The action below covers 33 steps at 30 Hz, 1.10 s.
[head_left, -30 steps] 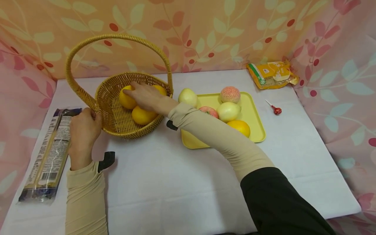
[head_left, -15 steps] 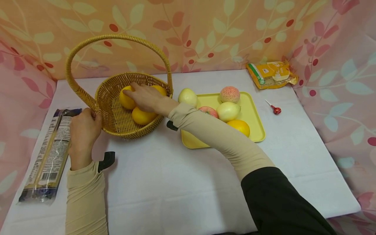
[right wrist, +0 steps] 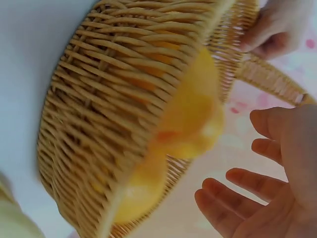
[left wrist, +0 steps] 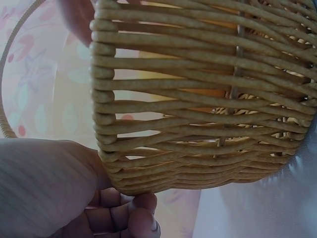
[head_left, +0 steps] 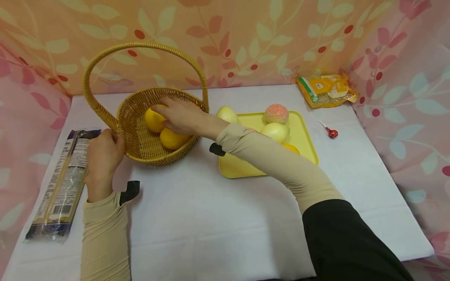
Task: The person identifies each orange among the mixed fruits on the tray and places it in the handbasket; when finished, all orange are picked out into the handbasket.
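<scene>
At the left of the table stands a wicker basket (head_left: 142,159) with a tall arched handle. Inside it lie yellow-orange fruits; a rear fruit (head_left: 153,119) and a front fruit (head_left: 173,140) show in the head view. My left hand (head_left: 104,160) grips the basket's left rim near the handle's foot, thumb and fingers pinching the edge in the left wrist view. Over the basket's right side hovers my right hand (head_left: 183,117). The right wrist view shows this hand (right wrist: 262,183) with spread fingers, holding nothing, apart from the yellow fruits (right wrist: 193,109).
Right of the basket, a yellow tray (head_left: 311,154) bears several fruits, partly hidden by my right sleeve. A pale green fruit (head_left: 226,114) is at its left corner. Farther right are a lollipop (head_left: 332,133) and an orange food packet (head_left: 328,90). A long clear-wrapped packet (head_left: 63,183) lies at left.
My right hand has lifted and drawn back slightly to the right from the fruits, its fingers now spread. My left hand keeps its grip on the basket. The view has shifted slightly.
</scene>
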Motion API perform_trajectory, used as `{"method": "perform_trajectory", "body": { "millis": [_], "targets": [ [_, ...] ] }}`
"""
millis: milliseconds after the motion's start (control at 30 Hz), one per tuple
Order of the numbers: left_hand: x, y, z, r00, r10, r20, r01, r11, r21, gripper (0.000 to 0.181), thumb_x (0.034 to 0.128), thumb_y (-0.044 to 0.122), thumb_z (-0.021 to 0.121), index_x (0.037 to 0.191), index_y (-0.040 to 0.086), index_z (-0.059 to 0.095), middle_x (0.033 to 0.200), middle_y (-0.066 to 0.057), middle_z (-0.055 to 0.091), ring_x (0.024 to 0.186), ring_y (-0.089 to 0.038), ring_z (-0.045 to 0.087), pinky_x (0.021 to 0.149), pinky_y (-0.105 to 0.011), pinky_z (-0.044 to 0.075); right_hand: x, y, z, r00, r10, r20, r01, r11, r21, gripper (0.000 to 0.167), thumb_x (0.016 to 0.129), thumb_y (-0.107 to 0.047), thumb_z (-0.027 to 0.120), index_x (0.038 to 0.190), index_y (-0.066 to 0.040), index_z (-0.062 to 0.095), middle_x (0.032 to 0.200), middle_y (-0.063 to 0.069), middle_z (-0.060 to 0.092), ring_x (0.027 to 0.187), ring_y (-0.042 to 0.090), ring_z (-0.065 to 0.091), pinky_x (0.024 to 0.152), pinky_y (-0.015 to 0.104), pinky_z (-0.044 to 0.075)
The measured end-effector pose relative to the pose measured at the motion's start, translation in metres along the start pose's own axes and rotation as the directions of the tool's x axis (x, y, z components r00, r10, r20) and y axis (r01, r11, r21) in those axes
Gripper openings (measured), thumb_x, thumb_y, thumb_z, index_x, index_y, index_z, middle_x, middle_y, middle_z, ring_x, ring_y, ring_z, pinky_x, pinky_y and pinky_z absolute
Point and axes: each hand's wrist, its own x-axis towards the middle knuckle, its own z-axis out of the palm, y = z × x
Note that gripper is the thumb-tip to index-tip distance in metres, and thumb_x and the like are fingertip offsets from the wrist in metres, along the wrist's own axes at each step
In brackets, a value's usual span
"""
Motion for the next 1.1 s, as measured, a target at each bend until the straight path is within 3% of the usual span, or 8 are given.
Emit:
{"method": "perform_trajectory", "body": {
  "millis": [233, 400, 500, 667, 767, 900, 1100],
  "targets": [
    [-0.001, 0.0, -0.002, 1.0, -0.013, 0.017, 0.013, 1.0, 0.006, 0.033, 0.0964, 0.019, 0.044, 0.084, -0.009, 0.055, 0.069, -0.025, 0.056, 0.057, -0.035, 0.051, 0.043, -0.031, 0.03, -0.039, 0.008, -0.015, 0.99, -0.091, -0.106, 0.093, 0.996, 0.013, 0.051, 0.101, -0.035, 0.048, 0.149, -0.022, 0.04, 0.153, 0.008, 0.04, 0.139, 0.024, 0.043, 0.109, 0.039, 0.041],
    [-0.002, 0.0, 0.0, 1.0, -0.005, 0.008, 0.005, 1.0, 0.0, 0.032, 0.0957, 0.019, 0.045, 0.082, -0.008, 0.054, 0.068, -0.025, 0.055, 0.056, -0.036, 0.051, 0.043, -0.032, 0.03, -0.074, 0.016, -0.018, 0.971, -0.13, -0.202, 0.141, 0.989, 0.038, 0.047, 0.1, -0.034, 0.051, 0.144, -0.02, 0.047, 0.15, 0.008, 0.045, 0.136, 0.025, 0.046, 0.093, 0.041, 0.053],
    [-0.001, 0.001, 0.001, 1.0, 0.002, -0.001, -0.002, 1.0, 0.001, 0.031, 0.0954, 0.019, 0.045, 0.08, -0.007, 0.054, 0.067, -0.024, 0.055, 0.056, -0.037, 0.051, 0.044, -0.032, 0.029, -0.098, 0.022, -0.015, 0.934, -0.175, -0.312, 0.192, 0.981, 0.025, 0.041, 0.099, -0.032, 0.054, 0.136, -0.015, 0.054, 0.143, 0.009, 0.052, 0.129, 0.025, 0.053, 0.094, 0.041, 0.052],
    [0.001, 0.001, 0.002, 1.0, 0.003, -0.008, -0.003, 1.0, 0.0, 0.032, 0.0957, 0.02, 0.045, 0.08, -0.007, 0.054, 0.068, -0.025, 0.055, 0.056, -0.037, 0.051, 0.044, -0.032, 0.029, -0.137, 0.037, -0.006, 0.849, -0.216, -0.481, 0.252, 0.968, 0.01, 0.034, 0.094, -0.024, 0.062, 0.125, -0.009, 0.062, 0.132, 0.014, 0.061, 0.121, 0.028, 0.059, 0.099, 0.041, 0.049],
    [0.002, 0.001, 0.002, 1.0, 0.002, -0.012, -0.002, 1.0, 0.004, 0.032, 0.0956, 0.019, 0.046, 0.081, -0.007, 0.055, 0.067, -0.025, 0.056, 0.056, -0.037, 0.051, 0.043, -0.032, 0.029, -0.156, 0.048, 0.003, 0.821, -0.215, -0.529, 0.257, 0.966, 0.007, 0.033, 0.092, -0.019, 0.065, 0.122, -0.007, 0.063, 0.126, 0.016, 0.064, 0.115, 0.029, 0.061, 0.096, 0.042, 0.051],
    [0.001, 0.001, 0.003, 1.0, 0.0, -0.007, 0.0, 1.0, 0.008, 0.033, 0.0963, 0.02, 0.046, 0.083, -0.009, 0.055, 0.07, -0.026, 0.057, 0.057, -0.037, 0.052, 0.043, -0.031, 0.029, -0.183, 0.063, 0.017, 0.82, -0.171, -0.546, 0.208, 0.978, 0.007, 0.033, 0.088, -0.014, 0.067, 0.12, -0.006, 0.064, 0.124, 0.018, 0.064, 0.112, 0.031, 0.063, 0.091, 0.045, 0.052],
    [0.001, 0.0, 0.003, 1.0, -0.008, 0.019, 0.008, 1.0, 0.0, 0.036, 0.098, 0.022, 0.046, 0.088, -0.011, 0.056, 0.071, -0.027, 0.057, 0.057, -0.036, 0.052, 0.042, -0.031, 0.03, -0.222, 0.082, 0.033, 0.848, -0.003, -0.53, 0.042, 0.997, 0.06, 0.039, 0.085, -0.016, 0.072, 0.122, -0.007, 0.064, 0.126, 0.019, 0.063, 0.112, 0.036, 0.062, 0.093, 0.05, 0.049]
  ]
}}
